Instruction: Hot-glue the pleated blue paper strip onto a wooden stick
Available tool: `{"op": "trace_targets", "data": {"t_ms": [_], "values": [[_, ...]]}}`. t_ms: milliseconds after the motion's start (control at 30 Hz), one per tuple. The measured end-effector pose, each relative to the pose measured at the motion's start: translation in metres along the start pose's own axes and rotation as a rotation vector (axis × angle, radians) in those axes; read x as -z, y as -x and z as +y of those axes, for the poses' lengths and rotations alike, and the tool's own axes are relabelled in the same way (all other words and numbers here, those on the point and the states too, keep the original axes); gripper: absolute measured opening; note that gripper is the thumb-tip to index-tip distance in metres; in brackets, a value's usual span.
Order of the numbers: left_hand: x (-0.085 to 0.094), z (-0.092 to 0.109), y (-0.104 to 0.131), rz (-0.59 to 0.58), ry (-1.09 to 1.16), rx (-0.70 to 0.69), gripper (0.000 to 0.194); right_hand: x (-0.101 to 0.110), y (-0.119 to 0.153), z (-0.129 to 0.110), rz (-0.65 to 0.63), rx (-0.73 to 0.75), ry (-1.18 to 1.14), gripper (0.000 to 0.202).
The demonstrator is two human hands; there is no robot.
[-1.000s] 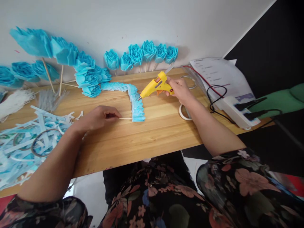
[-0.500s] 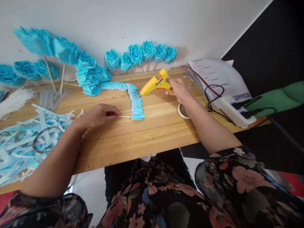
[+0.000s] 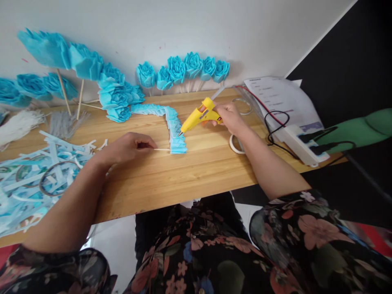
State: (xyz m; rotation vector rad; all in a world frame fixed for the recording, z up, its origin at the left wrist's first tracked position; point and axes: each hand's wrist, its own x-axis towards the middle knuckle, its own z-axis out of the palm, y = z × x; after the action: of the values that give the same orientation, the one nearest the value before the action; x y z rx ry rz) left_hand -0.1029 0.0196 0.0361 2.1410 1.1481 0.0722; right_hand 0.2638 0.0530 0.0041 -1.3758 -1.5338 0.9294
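My left hand (image 3: 131,148) rests low over the table, its fingers pinched on a thin wooden stick (image 3: 162,149). The stick's far end meets the lower end of a pleated blue crepe paper strip (image 3: 173,122), which bends and runs back to a cluster of blue paper flowers (image 3: 118,98). In my right hand (image 3: 228,116) is a yellow glue gun (image 3: 199,116), with a clear glue stick out of its back. Its metal nozzle points down at the lower part of the strip, touching or just above it.
Several blue paper roses (image 3: 192,65) on sticks lean along the wall. Paper scraps (image 3: 58,171) lie at the left with a ring on them. A tape roll (image 3: 236,143), a white power strip (image 3: 306,145), cables and a printed sheet (image 3: 281,98) are at the right.
The glue gun in my right hand has moved a little down along the strip, nearer to the stick. My left hand has kept its hold on the stick.
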Motion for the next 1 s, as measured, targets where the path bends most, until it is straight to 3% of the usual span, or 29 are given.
{"op": "trace_targets", "data": {"t_ms": [133, 367, 567, 767, 1000], "values": [[0.0005, -0.0012, 0.0004, -0.005, 0.006, 0.011, 0.044, -0.0005, 0.002, 0.0032, -0.015, 0.033, 0.111, 0.065], [-0.0002, -0.0058, -0.0005, -0.008, 0.003, 0.007, 0.045, -0.0008, 0.0028, -0.0028, 0.015, 0.01, 0.011, 0.068], [0.0006, -0.0064, -0.0007, -0.008, -0.012, -0.007, 0.043, -0.0019, 0.004, -0.0012, -0.029, 0.044, 0.119, 0.069], [0.0004, -0.0077, -0.0013, -0.016, 0.008, -0.009, 0.043, -0.0026, 0.0044, -0.0027, 0.026, 0.044, 0.07, 0.068], [-0.0003, -0.009, -0.0016, -0.016, 0.03, 0.003, 0.043, -0.0047, 0.0055, 0.0005, 0.005, 0.049, 0.112, 0.068]]}}
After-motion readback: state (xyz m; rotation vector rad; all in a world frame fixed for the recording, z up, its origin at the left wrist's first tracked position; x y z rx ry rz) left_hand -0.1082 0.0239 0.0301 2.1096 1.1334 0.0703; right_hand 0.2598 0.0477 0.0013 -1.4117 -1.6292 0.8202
